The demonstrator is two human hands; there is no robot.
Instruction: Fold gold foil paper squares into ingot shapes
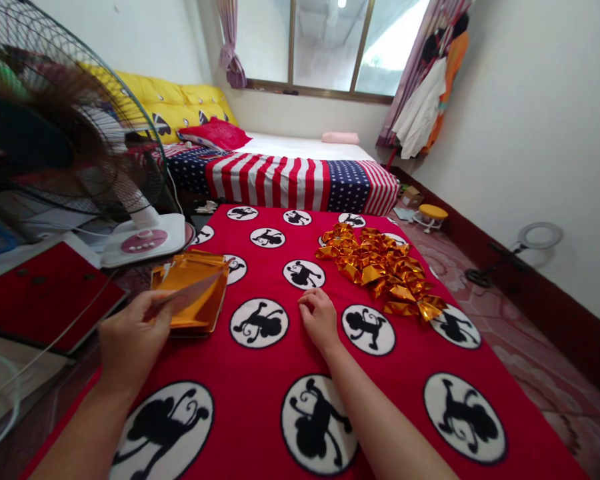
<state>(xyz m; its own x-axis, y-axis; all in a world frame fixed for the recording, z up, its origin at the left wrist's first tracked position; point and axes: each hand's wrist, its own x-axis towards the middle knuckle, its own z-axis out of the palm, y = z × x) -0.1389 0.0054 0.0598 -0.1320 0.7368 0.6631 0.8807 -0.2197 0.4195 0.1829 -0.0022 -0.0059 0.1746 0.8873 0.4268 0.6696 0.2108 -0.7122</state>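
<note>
My left hand [139,328] pinches the edge of a thin foil paper sheet [194,293], its dull side showing. The sheet tilts over a stack of gold foil paper [213,308] at the left edge of the red cloth. Lying on the cloth near the middle, my right hand [319,317] has its fingers curled in, and nothing shows in them. Beyond it to the right is a pile of folded gold foil pieces [373,270].
The red cloth [260,440] with monkey prints covers the surface before me. An electric fan [143,230] stands close on the left, its cord nearby. A bed [280,180] is at the back. On the right floor are a yellow stool [433,211] and a ring-topped stand [540,236].
</note>
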